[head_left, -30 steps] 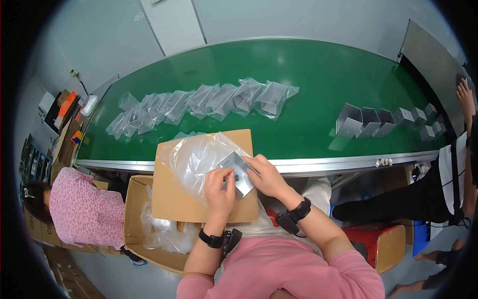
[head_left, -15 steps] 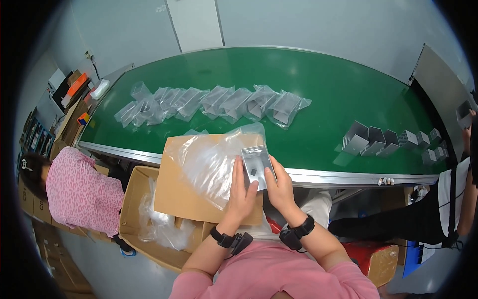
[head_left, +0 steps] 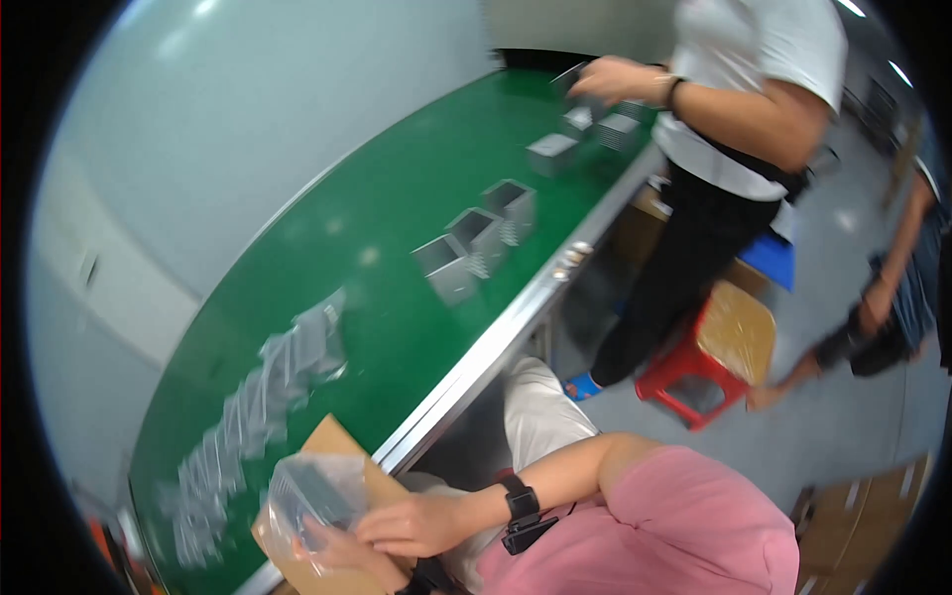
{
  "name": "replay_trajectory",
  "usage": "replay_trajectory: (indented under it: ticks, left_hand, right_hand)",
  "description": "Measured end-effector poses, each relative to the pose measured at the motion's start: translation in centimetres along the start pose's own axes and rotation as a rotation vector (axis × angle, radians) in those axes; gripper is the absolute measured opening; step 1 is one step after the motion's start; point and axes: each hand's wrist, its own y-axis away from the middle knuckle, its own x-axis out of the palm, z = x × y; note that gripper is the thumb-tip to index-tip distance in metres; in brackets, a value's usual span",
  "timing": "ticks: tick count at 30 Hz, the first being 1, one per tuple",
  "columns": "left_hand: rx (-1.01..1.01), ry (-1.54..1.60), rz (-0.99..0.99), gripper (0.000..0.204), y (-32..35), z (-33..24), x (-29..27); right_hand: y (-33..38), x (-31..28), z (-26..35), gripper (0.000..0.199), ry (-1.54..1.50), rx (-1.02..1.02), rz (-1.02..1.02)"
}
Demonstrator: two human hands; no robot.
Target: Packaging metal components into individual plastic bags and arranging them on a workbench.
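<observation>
A grey rectangular metal box [head_left: 319, 493] sits inside a clear plastic bag [head_left: 283, 531], above a brown cardboard sheet at my lap. My left hand [head_left: 342, 555] holds the bagged box from below, its fingers partly behind the film. At the bag's near edge, my right hand [head_left: 412, 526] has its fingers bent together on the plastic. Blur hides the exact fingertip contact. Bagged grey boxes [head_left: 253, 407] lie in a row on the green table [head_left: 382, 327].
Unbagged grey boxes [head_left: 476, 243] stand farther along the table. A co-worker [head_left: 754, 89] handles another box at the far end. Beside the table stands a red stool [head_left: 729, 337] with a cardboard-coloured top. Another person [head_left: 892, 288] reaches toward it. Cartons [head_left: 858, 526] are stacked at lower right.
The view has swung to the right and tilted. The grey box, held bare between both hands before, is now inside a clear bag. Another person has come into view by the stool.
</observation>
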Motion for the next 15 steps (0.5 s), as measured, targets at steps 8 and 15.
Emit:
replay_trajectory:
  ticks: [8,15]
  left_hand:
    - [0.279,-0.038,0.040,0.021,3.1,-4.6,2.2]
    - [0.469,0.108,0.514,0.033,4.4,-7.6,0.9]
  right_hand:
    - [-2.1,-5.0,-0.2,0.082,-0.007,0.579,0.057]
    - [-3.1,-7.1,-4.3,0.020,0.354,0.504,-0.167]
